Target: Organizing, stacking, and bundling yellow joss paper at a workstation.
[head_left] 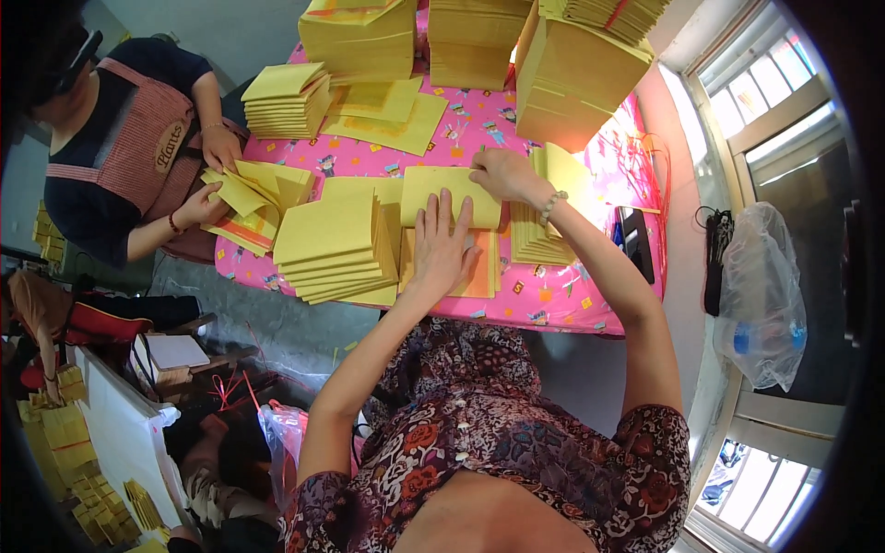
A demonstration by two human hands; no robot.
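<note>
A folded yellow paper sheet (pixel 415 198) lies in front of me on a pile of yellow sheets with orange print (pixel 470 281). My left hand (pixel 445 249) rests flat across its lower edge, fingers stretched out. At the sheet's upper right corner my right hand (pixel 509 175) is closed, with curled fingers. A small dark bit shows at those fingertips; what they hold I cannot make out. Beside my left hand stands a stack of folded yellow paper (pixel 327 240). Under my right wrist sits another folded stack (pixel 539 235).
Tall yellow paper stacks (pixel 576 92) stand at the back of the pink patterned table (pixel 590 309). A co-worker (pixel 138 138) handles yellow sheets at the left. A black phone-like device (pixel 634 244) lies at the right edge, near red strings (pixel 659 170). A clear plastic bag (pixel 761 295) hangs right.
</note>
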